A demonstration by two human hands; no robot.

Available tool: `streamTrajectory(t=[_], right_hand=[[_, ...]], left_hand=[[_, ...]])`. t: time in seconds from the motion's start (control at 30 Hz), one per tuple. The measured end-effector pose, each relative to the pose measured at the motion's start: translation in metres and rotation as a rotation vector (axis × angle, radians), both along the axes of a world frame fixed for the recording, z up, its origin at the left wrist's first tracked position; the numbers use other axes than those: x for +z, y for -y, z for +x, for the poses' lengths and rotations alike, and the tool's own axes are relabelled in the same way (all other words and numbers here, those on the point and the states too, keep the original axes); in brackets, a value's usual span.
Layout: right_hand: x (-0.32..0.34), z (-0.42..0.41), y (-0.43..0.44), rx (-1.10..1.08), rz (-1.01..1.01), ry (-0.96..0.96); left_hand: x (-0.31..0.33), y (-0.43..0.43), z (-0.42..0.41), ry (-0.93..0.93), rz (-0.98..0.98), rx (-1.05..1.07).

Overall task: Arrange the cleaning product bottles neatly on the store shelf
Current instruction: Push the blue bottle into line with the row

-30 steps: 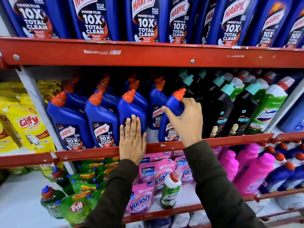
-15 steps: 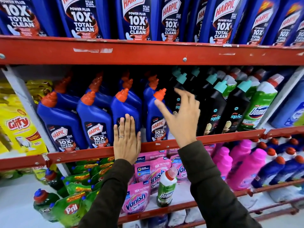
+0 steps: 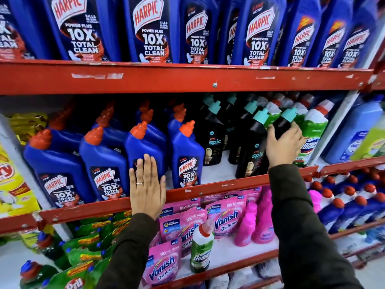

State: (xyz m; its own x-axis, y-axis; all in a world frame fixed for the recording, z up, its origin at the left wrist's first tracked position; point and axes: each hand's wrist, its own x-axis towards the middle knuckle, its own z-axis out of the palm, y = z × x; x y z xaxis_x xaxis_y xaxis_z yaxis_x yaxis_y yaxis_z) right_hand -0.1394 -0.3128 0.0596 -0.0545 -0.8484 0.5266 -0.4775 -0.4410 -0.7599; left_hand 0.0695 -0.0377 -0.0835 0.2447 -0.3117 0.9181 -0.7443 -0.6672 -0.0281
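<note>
Left hand [image 3: 146,186] flat, fingers extended, palm pressed on front blue plastic Harpic bottle [image 3: 145,149] at red metal shelf edge [image 3: 208,187], right hand [image 3: 283,146] wrapped around black teal-capped Spic bottle [image 3: 281,130], middle shelf, beside green Domex bottle [image 3: 312,134].

Red metal shelf [image 3: 208,185] with white deck. Left of the right grip [image 3: 284,146]: black Spic bottles [image 3: 213,140], then blue Harpic bottles [image 3: 187,157] in rows, upright, close together. Just right of the grip: green Domex bottles [image 3: 314,130]. Left grip [image 3: 146,187] lies flat on one Harpic front, over the shelf lip.
</note>
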Motion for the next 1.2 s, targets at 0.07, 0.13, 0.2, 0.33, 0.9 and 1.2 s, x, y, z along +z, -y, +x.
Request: streamTrajectory(t=[0.07,0.13,0.2,0.33,0.9,1.2], right_hand=[[0.002,-0.003,0.009,0.019,-0.024,-0.027],[0.005,-0.008,0.016,0.067,-0.027,-0.019],[0.006,-0.012,0.019,0.101,-0.013,0.017],[0.006,-0.024,0.005,0.072,-0.071,0.105],[0.053,-0.014,-0.113,0.274,-0.136,0.096],[0.021,0.03,-0.119,0.306,-0.143,-0.058]], left_hand=[[0.0,0.001,0.0,0.008,0.0,-0.002],[0.0,0.0,0.0,0.01,-0.003,-0.01],[0.001,0.0,0.0,0.009,-0.002,-0.012],[0.002,0.0,-0.001,0.005,-0.002,-0.015],[0.002,0.0,-0.001,0.003,-0.013,-0.027],[0.002,0.0,0.0,-0.005,-0.007,-0.018]])
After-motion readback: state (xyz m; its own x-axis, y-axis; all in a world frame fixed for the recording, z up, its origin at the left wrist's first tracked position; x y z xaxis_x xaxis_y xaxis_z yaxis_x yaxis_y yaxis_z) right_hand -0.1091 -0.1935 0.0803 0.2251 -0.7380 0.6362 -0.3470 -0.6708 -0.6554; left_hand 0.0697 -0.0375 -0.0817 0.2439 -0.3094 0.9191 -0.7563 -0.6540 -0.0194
